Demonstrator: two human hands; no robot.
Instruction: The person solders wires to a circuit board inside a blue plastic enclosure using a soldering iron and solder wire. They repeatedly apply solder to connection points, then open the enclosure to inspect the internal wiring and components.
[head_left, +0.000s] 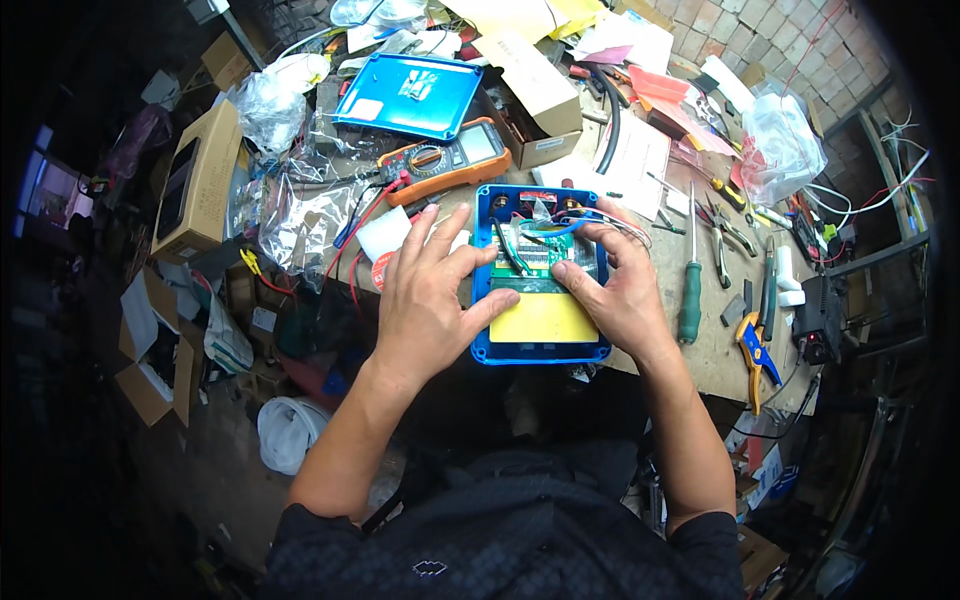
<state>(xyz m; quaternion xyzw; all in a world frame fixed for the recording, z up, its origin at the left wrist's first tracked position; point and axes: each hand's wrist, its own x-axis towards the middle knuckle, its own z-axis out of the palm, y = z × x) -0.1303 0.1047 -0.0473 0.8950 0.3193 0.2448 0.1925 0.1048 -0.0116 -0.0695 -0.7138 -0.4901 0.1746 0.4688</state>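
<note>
An open blue plastic box (482, 345) lies in front of me at the table's near edge. Inside sit a green circuit board (540, 262), a flat yellow piece (545, 318) and several thin wires (575, 222). My left hand (425, 290) spans the box's left side with fingers spread, its thumb tip over the yellow piece. On the right side, my right hand (625, 285) closes over the box wall, thumb on the board and fingers by the wires. The fingers' undersides are hidden.
An orange multimeter (450, 160) and a blue lid (410, 95) lie behind the box. To the right are a green-handled screwdriver (690, 300), pliers (720, 240) and a yellow-blue wire stripper (752, 360). A cardboard box (205, 180) stands left, near clear plastic bags (310, 220).
</note>
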